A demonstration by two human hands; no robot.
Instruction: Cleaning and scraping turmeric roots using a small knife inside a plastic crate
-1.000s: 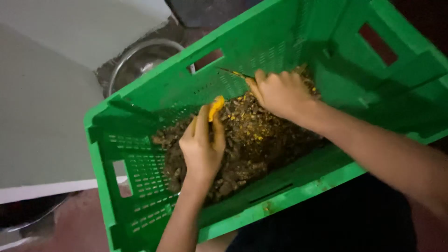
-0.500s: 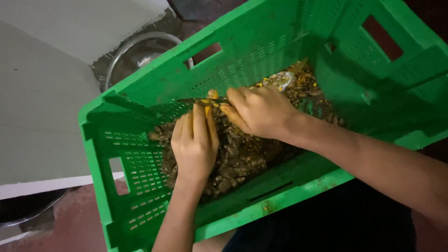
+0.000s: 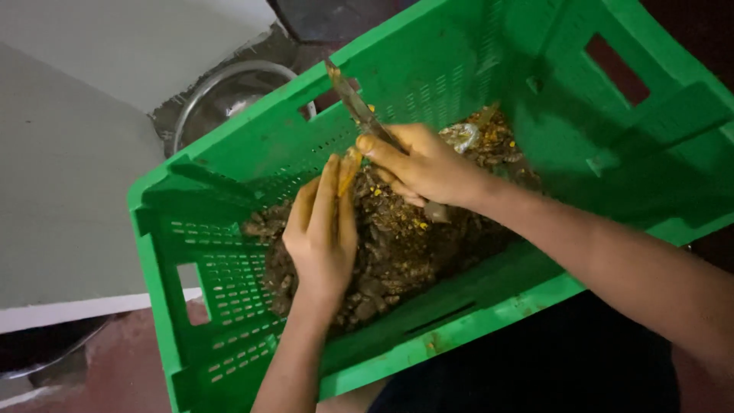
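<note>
Right hand [image 3: 428, 168]: your fingers were closed around a knife [image 3: 359, 107], its soiled blade angled up across the crate's far wall.
Left hand [image 3: 321, 229]: you pinched a small yellow piece [image 3: 348, 170] between straightened fingers, just beside the blade.
Green crate [image 3: 229, 275]: tilted, slotted walls; it held a heap of brown, earthy roots [image 3: 390, 252] flecked with yellow.
Metal bowl [image 3: 229, 95]: behind the crate, on the floor.
</note>
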